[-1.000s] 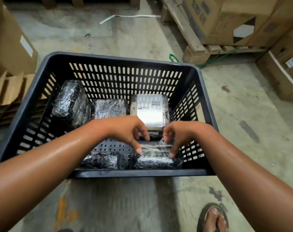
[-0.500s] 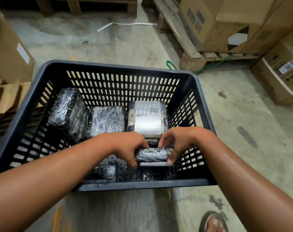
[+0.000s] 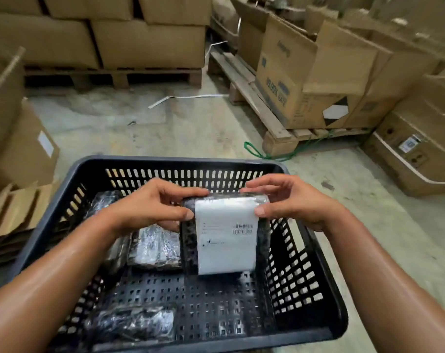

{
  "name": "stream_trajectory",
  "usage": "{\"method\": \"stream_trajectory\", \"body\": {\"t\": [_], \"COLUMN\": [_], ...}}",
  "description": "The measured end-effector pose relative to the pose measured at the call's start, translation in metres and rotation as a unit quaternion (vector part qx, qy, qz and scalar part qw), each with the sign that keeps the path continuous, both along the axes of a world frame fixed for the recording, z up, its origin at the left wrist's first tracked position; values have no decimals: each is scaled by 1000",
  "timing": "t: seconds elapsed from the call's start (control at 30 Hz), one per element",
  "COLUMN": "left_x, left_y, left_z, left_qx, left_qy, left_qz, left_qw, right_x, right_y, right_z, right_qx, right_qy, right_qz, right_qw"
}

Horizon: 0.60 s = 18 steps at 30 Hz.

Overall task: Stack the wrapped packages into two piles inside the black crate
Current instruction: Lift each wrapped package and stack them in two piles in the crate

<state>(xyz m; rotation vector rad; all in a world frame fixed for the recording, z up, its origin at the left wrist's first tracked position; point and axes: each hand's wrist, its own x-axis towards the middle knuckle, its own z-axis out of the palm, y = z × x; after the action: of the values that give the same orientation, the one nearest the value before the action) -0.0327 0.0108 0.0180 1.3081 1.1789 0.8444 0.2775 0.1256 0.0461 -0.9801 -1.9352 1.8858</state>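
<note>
Both hands hold one package (image 3: 226,235) upright over the right half of the crate (image 3: 315,296), its white label facing the camera. The left hand (image 3: 150,207) grips its left top corner, fingers over the far edge and thumb on the near face; the right hand (image 3: 290,202) grips the right top corner the same way. The package looks lifted, or at most stood on its lower edge; whether it touches anything beneath cannot be told.

Little of the stacking looks done. A second package (image 3: 155,247) lies flat on the crate floor just left of the held one. A third (image 3: 101,207) leans at the far left wall, partly hidden by the left forearm. A fourth (image 3: 132,324) lies alone in the near left corner. None is clearly on top of another, so no pile shows yet, though something may be hidden behind the held package.

Left to do, by my reading: lay this package flat as a base or on a neighbour, then gather the scattered ones into two neat stacks.
</note>
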Motion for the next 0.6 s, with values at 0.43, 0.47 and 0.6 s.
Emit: {"method": "stream_trajectory", "body": {"t": [0.43, 0.47, 0.6], "left_x": [2, 10, 32], "left_y": [21, 20, 20], "left_z": [22, 15, -22], "left_qx": [64, 64, 46], "left_qy": [162, 249, 344], "left_qz": [52, 27, 13], "left_qw": [983, 966, 938], "right_x": [-47, -47, -47], "right_y": [0, 2, 6], "right_z": [-5, -12, -33], "right_qx": [23, 18, 24], "right_qy": [143, 133, 57], "right_qz": [-192, -191, -173], "right_qw": [971, 972, 983]}}
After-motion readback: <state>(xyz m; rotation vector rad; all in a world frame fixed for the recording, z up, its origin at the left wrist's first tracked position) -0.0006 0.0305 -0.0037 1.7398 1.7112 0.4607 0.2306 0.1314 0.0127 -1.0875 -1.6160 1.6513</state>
